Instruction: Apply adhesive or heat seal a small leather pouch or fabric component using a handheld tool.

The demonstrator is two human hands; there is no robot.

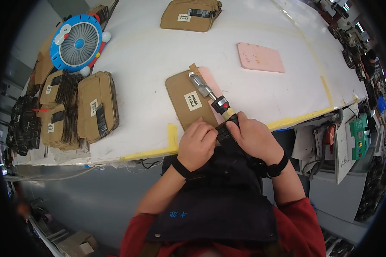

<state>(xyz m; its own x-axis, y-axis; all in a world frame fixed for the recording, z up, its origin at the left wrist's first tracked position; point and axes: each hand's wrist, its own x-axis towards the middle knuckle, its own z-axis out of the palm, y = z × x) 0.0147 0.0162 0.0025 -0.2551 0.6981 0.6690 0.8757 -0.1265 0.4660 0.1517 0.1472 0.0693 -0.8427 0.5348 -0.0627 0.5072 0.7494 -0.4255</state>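
My right hand [259, 139] is closed around the back end of a silver-tipped hand tool [221, 104]. The tool points up and to the left, over a tan cloth piece [178, 96]. I can't tell if its tip touches the cloth. My left hand [197, 145] is at the cloth's bottom edge, with its fingers bent and close together. I can't tell if they pinch anything. A black strip [224, 135] is between my two hands. The tan cloth lies on the white table [141, 64], right in front of me, and has a white label [193, 101]. A pink board [209, 79] peeks out along its right side. Another pink board [261, 58] lies farther off to the right. Piles of tan cloth pieces [98, 105] sit to my left, below a round blue fan [78, 43].
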